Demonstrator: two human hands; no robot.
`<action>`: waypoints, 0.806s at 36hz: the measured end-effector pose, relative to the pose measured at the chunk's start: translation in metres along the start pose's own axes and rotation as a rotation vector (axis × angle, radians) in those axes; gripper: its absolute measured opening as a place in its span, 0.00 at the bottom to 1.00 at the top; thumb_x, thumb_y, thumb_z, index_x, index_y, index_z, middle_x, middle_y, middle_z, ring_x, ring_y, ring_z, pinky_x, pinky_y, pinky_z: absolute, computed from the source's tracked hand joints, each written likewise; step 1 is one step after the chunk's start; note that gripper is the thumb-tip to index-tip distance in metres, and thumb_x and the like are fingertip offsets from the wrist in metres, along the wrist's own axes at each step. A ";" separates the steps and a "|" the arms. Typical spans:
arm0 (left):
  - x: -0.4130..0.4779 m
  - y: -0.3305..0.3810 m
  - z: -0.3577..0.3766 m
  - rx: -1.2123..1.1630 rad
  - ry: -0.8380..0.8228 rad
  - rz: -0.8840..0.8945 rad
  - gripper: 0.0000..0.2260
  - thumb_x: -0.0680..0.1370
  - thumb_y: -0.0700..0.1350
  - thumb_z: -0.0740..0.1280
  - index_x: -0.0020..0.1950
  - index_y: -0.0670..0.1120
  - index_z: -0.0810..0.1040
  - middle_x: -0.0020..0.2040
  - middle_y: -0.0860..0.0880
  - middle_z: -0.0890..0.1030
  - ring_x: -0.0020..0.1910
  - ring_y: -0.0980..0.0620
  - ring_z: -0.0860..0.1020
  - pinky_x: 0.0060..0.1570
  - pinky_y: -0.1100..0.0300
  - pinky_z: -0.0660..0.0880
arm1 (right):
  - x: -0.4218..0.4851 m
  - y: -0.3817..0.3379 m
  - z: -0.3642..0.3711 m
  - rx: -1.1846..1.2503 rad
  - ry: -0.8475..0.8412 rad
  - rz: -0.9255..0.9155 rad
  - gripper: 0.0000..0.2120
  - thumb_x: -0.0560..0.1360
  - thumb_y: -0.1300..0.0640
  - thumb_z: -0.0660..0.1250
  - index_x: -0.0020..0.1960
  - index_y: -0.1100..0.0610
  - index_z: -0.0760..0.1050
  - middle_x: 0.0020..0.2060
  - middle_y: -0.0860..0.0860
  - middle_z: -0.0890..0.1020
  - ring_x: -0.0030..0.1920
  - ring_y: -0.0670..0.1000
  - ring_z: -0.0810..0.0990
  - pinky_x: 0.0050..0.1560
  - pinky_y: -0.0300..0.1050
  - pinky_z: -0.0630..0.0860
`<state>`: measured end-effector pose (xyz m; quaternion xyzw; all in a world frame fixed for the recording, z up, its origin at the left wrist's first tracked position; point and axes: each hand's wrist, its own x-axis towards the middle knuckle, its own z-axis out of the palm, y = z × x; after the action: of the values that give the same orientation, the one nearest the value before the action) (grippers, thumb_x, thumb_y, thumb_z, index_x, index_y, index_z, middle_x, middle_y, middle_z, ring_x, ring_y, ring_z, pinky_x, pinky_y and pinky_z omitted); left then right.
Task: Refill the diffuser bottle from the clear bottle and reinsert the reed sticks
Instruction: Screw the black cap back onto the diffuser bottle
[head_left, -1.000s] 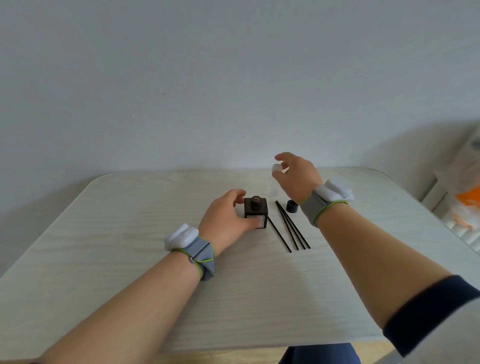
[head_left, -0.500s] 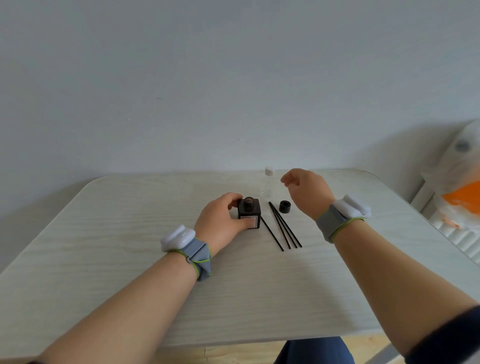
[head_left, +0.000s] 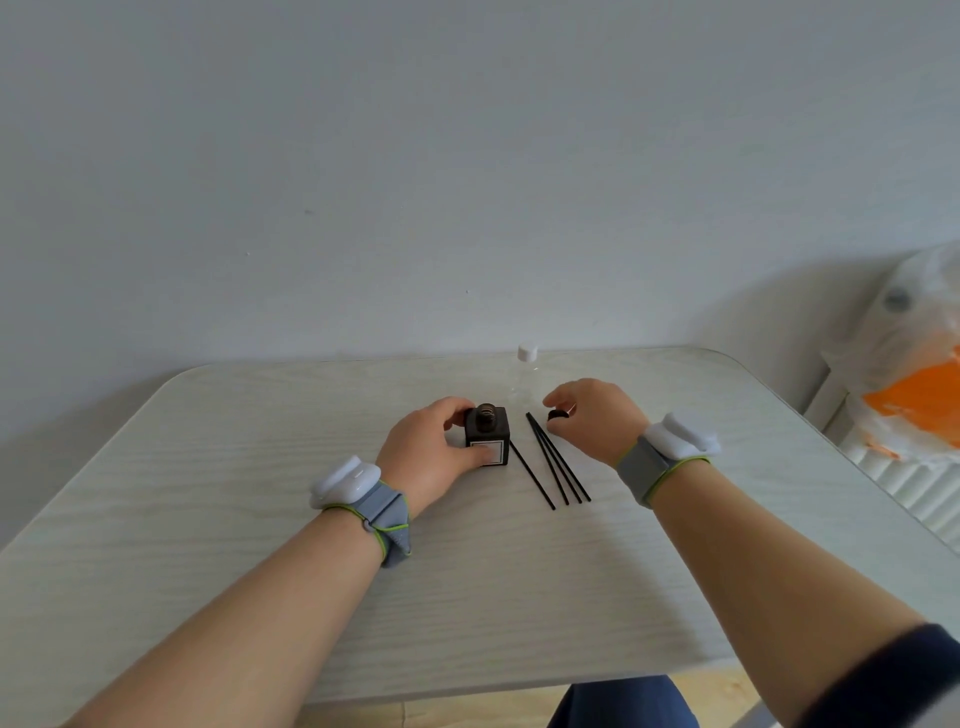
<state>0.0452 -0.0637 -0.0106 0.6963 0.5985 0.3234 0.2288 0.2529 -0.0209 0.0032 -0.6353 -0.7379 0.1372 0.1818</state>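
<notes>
Head view shows our left hand (head_left: 434, 451) gripping the dark square diffuser bottle (head_left: 487, 436) mid-desk (head_left: 208, 519), clear bottle (head_left: 525, 376) behind, while our right hand (head_left: 592, 418) pinches the small black cap (head_left: 558, 414); we should seat it squarely, bottle steadied.

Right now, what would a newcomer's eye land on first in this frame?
The two hands at the table's middle: the left hand grips the dark diffuser bottle, its neck open, while the right hand closes its fingertips around the small black cap. Between them four black reeds lie loose on the table. Behind stands the clear bottle, white cap on.
</notes>
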 end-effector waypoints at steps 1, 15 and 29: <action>0.000 0.000 0.000 0.000 0.001 0.003 0.23 0.68 0.50 0.76 0.62 0.52 0.76 0.52 0.57 0.76 0.58 0.53 0.75 0.54 0.61 0.67 | 0.000 0.000 0.000 -0.004 -0.002 -0.001 0.17 0.74 0.57 0.65 0.62 0.53 0.78 0.57 0.52 0.81 0.56 0.52 0.79 0.57 0.45 0.76; 0.003 -0.003 0.000 -0.005 -0.001 0.010 0.24 0.68 0.49 0.76 0.63 0.52 0.76 0.51 0.58 0.76 0.58 0.55 0.75 0.54 0.62 0.67 | -0.002 -0.001 0.000 -0.026 -0.016 0.013 0.17 0.74 0.58 0.65 0.62 0.53 0.77 0.57 0.52 0.81 0.56 0.53 0.79 0.56 0.46 0.77; 0.001 0.000 -0.001 0.003 0.005 0.005 0.23 0.69 0.48 0.75 0.63 0.51 0.76 0.51 0.57 0.76 0.58 0.54 0.75 0.55 0.62 0.67 | -0.010 -0.035 -0.019 0.331 0.118 -0.094 0.12 0.72 0.59 0.69 0.54 0.53 0.82 0.47 0.47 0.84 0.47 0.47 0.82 0.51 0.37 0.75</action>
<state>0.0447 -0.0627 -0.0100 0.6972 0.5978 0.3251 0.2255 0.2311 -0.0369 0.0344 -0.5682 -0.7223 0.2106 0.3334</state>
